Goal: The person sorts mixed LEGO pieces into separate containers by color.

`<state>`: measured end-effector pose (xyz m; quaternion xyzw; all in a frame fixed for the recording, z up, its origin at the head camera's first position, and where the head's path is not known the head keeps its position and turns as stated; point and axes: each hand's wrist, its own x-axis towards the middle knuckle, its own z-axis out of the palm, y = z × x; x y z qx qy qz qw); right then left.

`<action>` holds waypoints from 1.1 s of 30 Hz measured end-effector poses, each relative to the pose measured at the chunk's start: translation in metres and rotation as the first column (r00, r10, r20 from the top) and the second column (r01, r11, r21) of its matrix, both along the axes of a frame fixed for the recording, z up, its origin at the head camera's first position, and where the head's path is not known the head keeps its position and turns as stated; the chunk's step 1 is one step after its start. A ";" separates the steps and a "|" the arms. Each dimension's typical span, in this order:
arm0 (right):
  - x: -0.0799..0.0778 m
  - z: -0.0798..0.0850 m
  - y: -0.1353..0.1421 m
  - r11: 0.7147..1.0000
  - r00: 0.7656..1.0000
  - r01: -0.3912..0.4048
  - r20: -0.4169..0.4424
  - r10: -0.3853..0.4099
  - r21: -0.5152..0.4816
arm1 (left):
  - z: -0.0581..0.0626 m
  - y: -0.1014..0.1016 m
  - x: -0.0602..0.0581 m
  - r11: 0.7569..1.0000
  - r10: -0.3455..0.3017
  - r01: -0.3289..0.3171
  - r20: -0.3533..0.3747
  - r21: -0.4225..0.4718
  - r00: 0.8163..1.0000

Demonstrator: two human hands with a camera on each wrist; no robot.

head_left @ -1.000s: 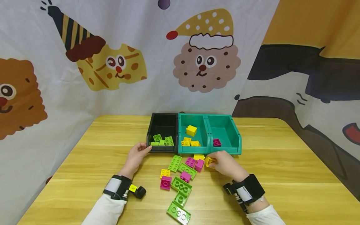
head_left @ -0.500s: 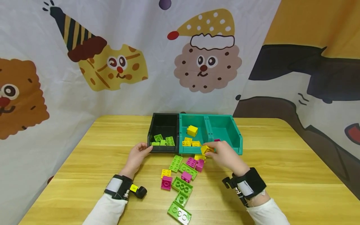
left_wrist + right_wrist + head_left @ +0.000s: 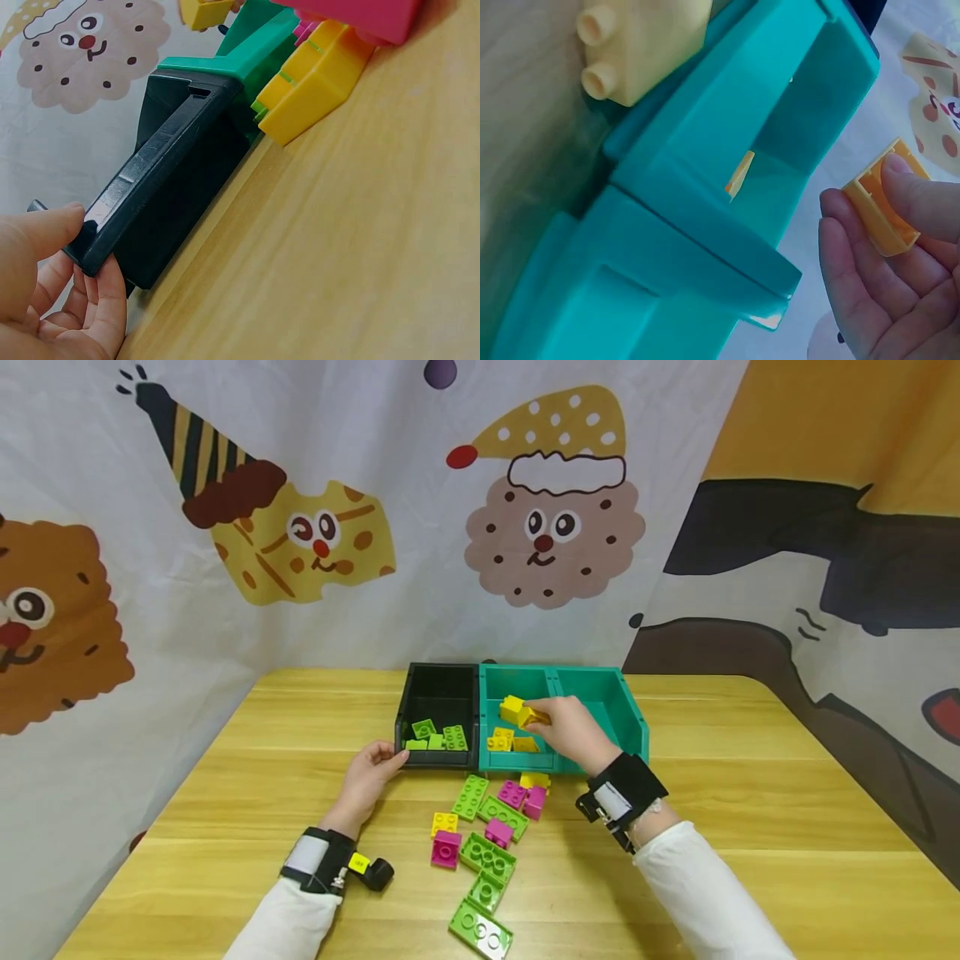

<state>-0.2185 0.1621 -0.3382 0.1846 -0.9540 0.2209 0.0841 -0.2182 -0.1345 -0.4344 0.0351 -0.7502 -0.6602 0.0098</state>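
Note:
My left hand [image 3: 366, 783] grips the front left corner of the black bin [image 3: 442, 683], thumb on the rim and fingers beneath it in the left wrist view. Several green bricks [image 3: 454, 737] lie inside that bin. Between thumb and fingers, my right hand [image 3: 573, 732] pinches a hollow yellow brick [image 3: 885, 229], its open underside showing in the right wrist view. It is held above the middle teal bin [image 3: 517, 762], where several yellow bricks [image 3: 500, 740] lie. The right teal bin [image 3: 636, 722] is partly covered by my right hand.
In front of the bins, loose bricks lie on the wooden table [image 3: 247, 827]: several green bricks [image 3: 487, 855], several pink bricks [image 3: 446, 850] and two yellow bricks [image 3: 445, 823]. A cartoon-printed curtain [image 3: 420, 610] hangs behind the table.
My right hand has lifted the yellow brick from the table in front of the bins and carried it up and left over the middle teal bin. My left hand stays on the black bin.

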 end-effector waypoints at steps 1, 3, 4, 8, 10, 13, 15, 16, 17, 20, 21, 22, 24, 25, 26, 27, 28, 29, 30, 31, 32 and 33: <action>-0.002 0.001 -0.002 1.000 1.000 0.003 0.003 -0.003 0.009 | 0.000 0.000 0.000 1.000 -0.003 0.003 0.000 -0.002 1.000; -0.006 0.002 -0.005 1.000 1.000 0.015 0.020 -0.016 0.022 | 0.000 0.000 0.000 1.000 -0.007 0.007 0.000 0.000 1.000; -0.007 0.003 -0.007 0.999 0.999 0.021 0.033 -0.022 0.029 | -0.001 0.000 0.000 1.000 -0.009 0.009 0.001 0.003 1.000; -0.011 0.005 -0.013 0.998 0.996 0.033 0.087 -0.037 0.050 | -0.001 0.000 0.000 1.000 -0.012 0.012 -0.001 0.007 1.000; -0.012 0.004 -0.015 0.998 0.993 0.033 0.112 -0.040 0.061 | -0.001 0.000 0.000 1.000 -0.010 0.010 0.005 0.005 1.000; -0.016 0.002 -0.018 0.996 0.991 0.032 0.128 -0.043 0.086 | 0.000 0.001 0.000 1.000 -0.012 0.012 0.006 0.003 1.000; -0.018 -0.001 -0.020 0.995 0.989 0.035 0.137 -0.049 0.098 | 0.001 0.001 0.001 1.000 -0.010 0.010 0.012 0.008 1.000; -0.020 -0.002 -0.020 0.994 0.989 0.036 0.140 -0.050 0.104 | 0.002 0.001 0.001 1.000 -0.010 0.010 0.010 0.010 1.000; -0.021 -0.004 -0.020 0.993 0.988 0.039 0.146 -0.055 0.111 | 0.002 0.001 0.001 1.000 -0.011 0.010 0.010 0.010 1.000; -0.023 -0.006 -0.021 0.990 0.984 0.039 0.166 -0.061 0.132 | 0.003 0.001 0.001 1.000 -0.011 0.011 0.013 0.011 1.000; -0.023 -0.006 -0.022 0.989 0.984 0.035 0.168 -0.059 0.142 | 0.003 0.001 0.001 1.000 -0.011 0.011 0.011 0.015 1.000; -0.024 -0.006 -0.023 0.988 0.985 0.028 0.166 -0.054 0.155 | 0.002 0.001 0.001 1.000 -0.010 0.010 0.011 0.014 1.000; -0.025 -0.006 -0.025 0.984 0.986 0.014 0.159 -0.042 0.176 | 0.002 0.001 0.000 1.000 -0.009 0.008 0.010 0.023 1.000; -0.025 -0.007 -0.026 0.982 0.988 0.008 0.152 -0.038 0.190 | 0.002 0.001 0.000 1.000 -0.009 0.009 0.011 0.024 1.000; -0.026 -0.007 -0.027 0.980 0.988 0.004 0.151 -0.036 0.201 | 0.002 0.001 0.000 1.000 -0.008 0.008 0.009 0.026 1.000; -0.026 -0.007 -0.028 0.978 0.987 0.008 0.158 -0.042 0.209 | 0.001 0.001 0.000 1.000 -0.008 0.008 0.007 0.024 1.000; -0.027 -0.008 -0.029 0.975 0.986 0.010 0.160 -0.047 0.221 | 0.001 0.001 0.000 1.000 -0.007 0.007 0.007 0.023 1.000; -0.027 -0.008 -0.030 0.973 0.984 0.019 0.170 -0.059 0.230 | 0.002 0.001 0.000 1.000 -0.007 0.006 0.007 0.023 1.000; -0.028 -0.009 -0.030 0.969 0.981 0.027 0.178 -0.072 0.244 | 0.002 0.001 0.001 1.000 -0.007 0.007 0.009 0.018 1.000; -0.028 -0.009 -0.031 0.966 0.979 0.031 0.186 -0.081 0.258 | 0.002 0.001 0.001 1.000 -0.008 0.008 0.009 0.013 1.000; -0.029 -0.009 -0.032 0.962 0.976 0.036 0.196 -0.091 0.270 | 0.002 0.000 0.001 1.000 -0.008 0.008 0.007 0.013 1.000; -0.029 -0.009 -0.033 0.958 0.974 0.038 0.203 -0.099 0.284 | 0.002 0.000 0.001 1.000 -0.009 0.009 0.006 0.012 1.000</action>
